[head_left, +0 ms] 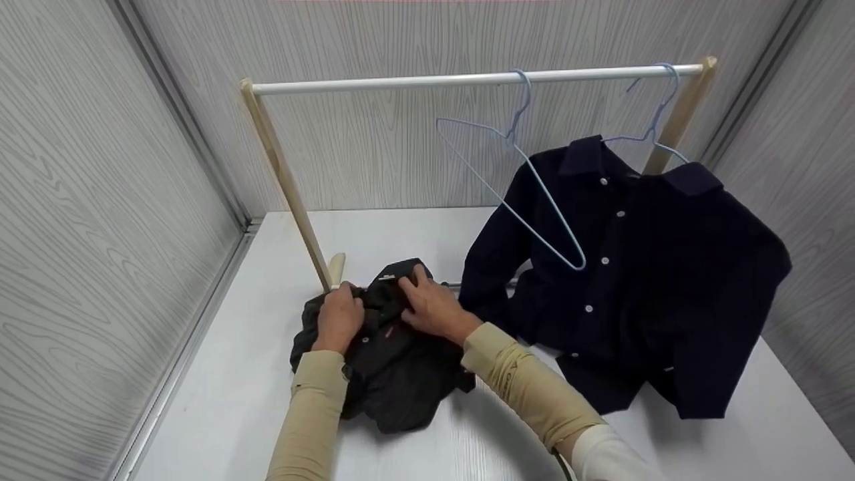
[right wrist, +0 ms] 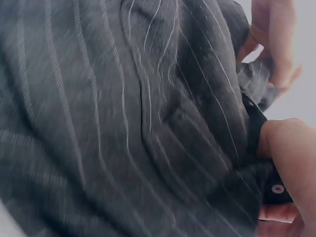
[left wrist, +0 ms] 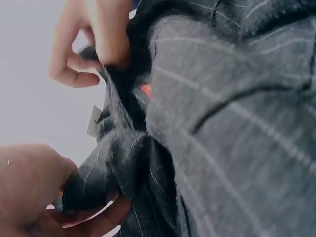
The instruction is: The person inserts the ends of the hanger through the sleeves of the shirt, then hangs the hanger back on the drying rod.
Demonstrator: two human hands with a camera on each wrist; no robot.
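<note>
A crumpled dark pinstriped shirt (head_left: 401, 387) lies on the white table, its collar toward the rack. My left hand (head_left: 340, 318) pinches the cloth at the left side of the collar; in the left wrist view its thumb and fingers close round a fold. On the other side of the neck opening, my right hand (head_left: 433, 304) holds the collar edge between thumb and fingers. A pale label shows inside the collar, and a small white button (right wrist: 278, 188) appears beside my right hand in the right wrist view. Much of the shirt is bunched and hidden in folds.
Behind stands a rack with a white rail (head_left: 401, 81) and wooden legs. A bare blue wire hanger (head_left: 549, 194) hangs from it. To its right, a navy buttoned shirt (head_left: 708, 267) hangs on another blue hanger (head_left: 651, 133), its lower part reaching the table (head_left: 220, 414).
</note>
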